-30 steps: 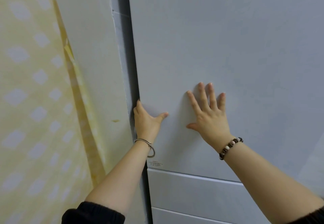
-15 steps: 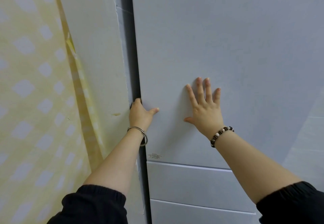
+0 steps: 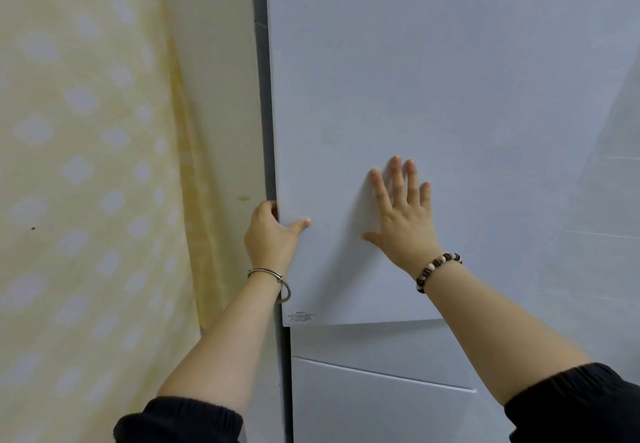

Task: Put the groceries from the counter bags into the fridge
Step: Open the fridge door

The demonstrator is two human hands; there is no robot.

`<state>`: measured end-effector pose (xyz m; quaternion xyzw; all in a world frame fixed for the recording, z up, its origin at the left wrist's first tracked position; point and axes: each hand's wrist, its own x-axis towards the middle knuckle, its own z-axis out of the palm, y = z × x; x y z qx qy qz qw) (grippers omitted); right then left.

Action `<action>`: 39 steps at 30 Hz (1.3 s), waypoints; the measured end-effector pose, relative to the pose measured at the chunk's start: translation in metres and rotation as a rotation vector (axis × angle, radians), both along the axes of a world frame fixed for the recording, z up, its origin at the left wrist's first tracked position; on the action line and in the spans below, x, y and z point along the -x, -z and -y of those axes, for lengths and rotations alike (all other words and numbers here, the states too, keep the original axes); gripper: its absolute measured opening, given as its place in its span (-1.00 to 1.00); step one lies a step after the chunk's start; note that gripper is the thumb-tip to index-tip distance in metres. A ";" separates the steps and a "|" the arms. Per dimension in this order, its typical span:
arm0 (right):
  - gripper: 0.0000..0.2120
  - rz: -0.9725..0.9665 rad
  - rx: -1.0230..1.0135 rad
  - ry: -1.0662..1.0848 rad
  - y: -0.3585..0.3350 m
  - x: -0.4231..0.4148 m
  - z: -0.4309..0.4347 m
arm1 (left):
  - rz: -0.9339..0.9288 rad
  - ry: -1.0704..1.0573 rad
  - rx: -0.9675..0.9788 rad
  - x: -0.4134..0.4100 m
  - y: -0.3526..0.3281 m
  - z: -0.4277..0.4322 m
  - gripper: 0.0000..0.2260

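Observation:
The pale grey upper fridge door (image 3: 433, 79) fills most of the view. My left hand (image 3: 268, 234) grips its left edge, fingers hooked behind the edge and thumb on the front. My right hand (image 3: 401, 215) lies flat on the door face with the fingers spread. The door's lower left corner stands slightly out from the drawer fronts (image 3: 374, 401) below it. No groceries or bags are in view.
A cream wall (image 3: 214, 96) runs close along the fridge's left side, with a yellow curtain with white diamonds (image 3: 79, 183) further left. A small label (image 3: 302, 316) sits at the door's bottom left corner.
The upper door has swung slightly outward at its left edge, so its bottom edge now overhangs the drawer below. Both hands kept their places on the door.

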<state>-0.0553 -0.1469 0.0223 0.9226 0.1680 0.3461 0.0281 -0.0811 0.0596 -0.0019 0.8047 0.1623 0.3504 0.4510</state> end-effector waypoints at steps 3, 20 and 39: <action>0.08 -0.091 -0.062 -0.031 -0.002 0.035 0.004 | 0.035 -0.023 0.027 0.037 0.005 0.014 -0.57; -0.28 -0.705 -1.127 -0.442 0.004 0.234 0.078 | 0.272 0.225 -0.035 0.247 0.033 0.118 -0.77; -0.67 -0.236 -1.138 -0.296 0.003 0.358 0.161 | 0.350 0.416 -0.535 0.282 0.005 0.196 -0.54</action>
